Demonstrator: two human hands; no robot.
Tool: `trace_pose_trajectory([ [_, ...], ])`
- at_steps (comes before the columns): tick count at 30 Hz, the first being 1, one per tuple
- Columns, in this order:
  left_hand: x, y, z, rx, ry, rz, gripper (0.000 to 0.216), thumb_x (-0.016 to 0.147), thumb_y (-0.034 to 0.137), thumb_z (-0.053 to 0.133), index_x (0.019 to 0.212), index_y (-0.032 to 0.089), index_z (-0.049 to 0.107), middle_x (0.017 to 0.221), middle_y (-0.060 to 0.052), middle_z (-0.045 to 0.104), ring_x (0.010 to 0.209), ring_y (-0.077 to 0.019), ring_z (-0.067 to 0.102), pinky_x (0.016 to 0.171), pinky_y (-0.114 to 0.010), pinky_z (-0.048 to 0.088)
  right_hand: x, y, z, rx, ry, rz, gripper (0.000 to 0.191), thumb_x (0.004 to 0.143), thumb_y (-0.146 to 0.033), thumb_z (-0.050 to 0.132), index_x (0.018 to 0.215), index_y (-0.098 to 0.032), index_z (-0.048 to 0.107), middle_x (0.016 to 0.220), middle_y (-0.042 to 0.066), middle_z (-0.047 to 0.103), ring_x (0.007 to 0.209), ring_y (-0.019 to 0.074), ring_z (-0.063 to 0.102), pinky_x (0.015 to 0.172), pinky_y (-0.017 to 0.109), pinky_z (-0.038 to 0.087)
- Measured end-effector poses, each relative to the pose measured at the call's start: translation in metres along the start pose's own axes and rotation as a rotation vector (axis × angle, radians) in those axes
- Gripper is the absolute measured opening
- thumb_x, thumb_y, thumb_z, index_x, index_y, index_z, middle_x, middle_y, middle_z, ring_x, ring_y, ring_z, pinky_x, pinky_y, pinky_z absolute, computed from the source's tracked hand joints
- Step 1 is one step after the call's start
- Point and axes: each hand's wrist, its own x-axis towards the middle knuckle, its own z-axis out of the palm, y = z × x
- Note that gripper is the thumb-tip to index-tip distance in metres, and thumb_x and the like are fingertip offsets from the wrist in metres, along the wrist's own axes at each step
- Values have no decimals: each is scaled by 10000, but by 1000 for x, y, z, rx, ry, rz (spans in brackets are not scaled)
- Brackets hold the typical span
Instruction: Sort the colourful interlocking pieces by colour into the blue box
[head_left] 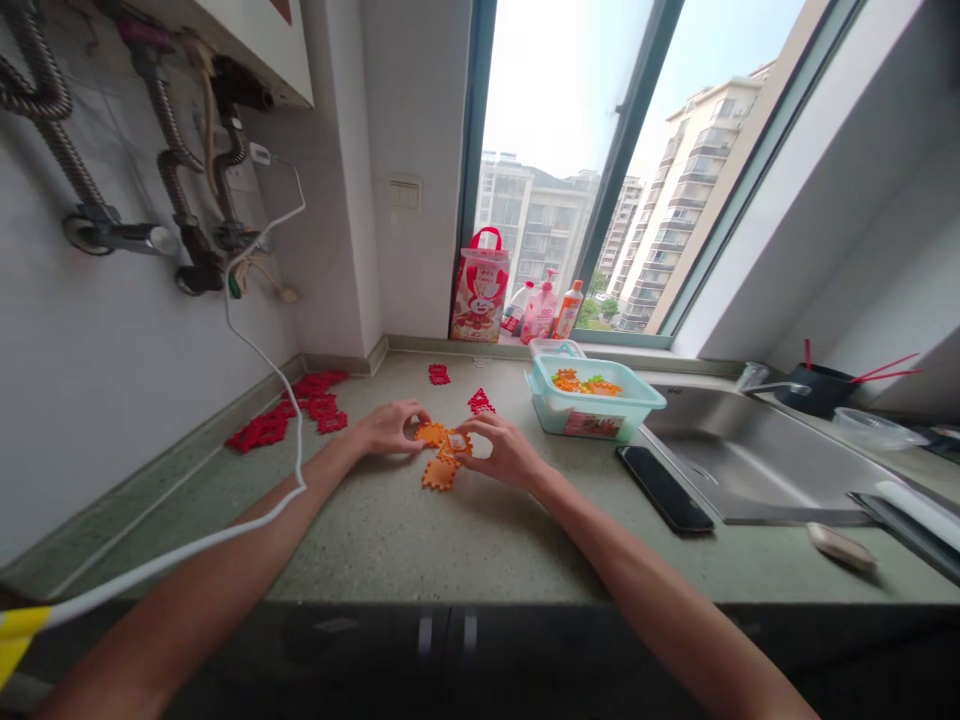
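The left hand (390, 430) pinches the left edge of the orange pieces (439, 474), and the right hand (506, 452) grips their right side between thumb and fingers. They sit at mid-countertop (360, 550); whether all touch it, I cannot tell. Red pieces (260, 428) lie farther left; rightward stand a turquoise tub (598, 424), a phone (664, 489) and a sink (757, 450).

Left of the turquoise box (553, 412) and apart from it: flat, orange, squarish tiles (439, 475) with toothed edges, bunched close together.
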Motion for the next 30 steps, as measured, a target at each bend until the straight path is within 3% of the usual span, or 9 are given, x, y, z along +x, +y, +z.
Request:
trace_pose_trajectory([
  [3,2,-3,3,-61,-20,4,477,741,484,749,1142,227,740,1088,-51,692,874,-201,648,815,-288,510,0,-11,6,-31,-84,-40,324,880,-399,798,1161,-248,740,1105,77,744,993,225,693,919,352,545],
  [8,4,-6,7,-51,22,-66,428,710,540,778,980,208,756,947,-38,700,788,-192,633,733,-292,496,0,-31,15,-51,-260,-89,324,841,-424,837,1115,-266,763,1058,67,749,967,233,682,885,348,546],
  [13,3,-15,8,4,84,-157,432,682,557,802,944,218,744,926,-28,719,723,-174,618,694,-292,476,1,-32,10,-37,-279,-103,249,857,-328,814,1096,-276,774,1060,55,757,974,219,683,892,329,537],
  [18,6,-5,12,-75,181,-113,411,713,499,793,989,203,722,967,-33,714,756,-177,617,750,-310,502,1,-28,8,-40,-295,-185,188,858,-301,792,1045,-277,776,1028,40,767,942,211,692,883,320,534],
  [23,8,13,18,-147,138,-26,400,716,486,800,985,200,724,966,-39,703,788,-190,622,759,-319,496,2,-24,1,14,-161,-234,204,909,-380,753,1087,-282,762,1076,52,764,958,208,700,909,337,542],
  [27,7,22,20,-98,62,-1,432,698,547,821,942,202,728,910,-29,683,771,-185,599,707,-292,458,3,-8,-11,-15,120,-104,291,936,-420,745,1182,-266,731,1126,82,740,1015,221,690,935,362,547],
  [30,6,27,21,-76,-13,18,423,714,555,813,933,201,738,870,-11,664,744,-167,575,688,-273,426,2,5,-11,-37,188,-29,325,948,-438,739,1226,-271,710,1142,82,727,1056,222,684,965,366,545],
])
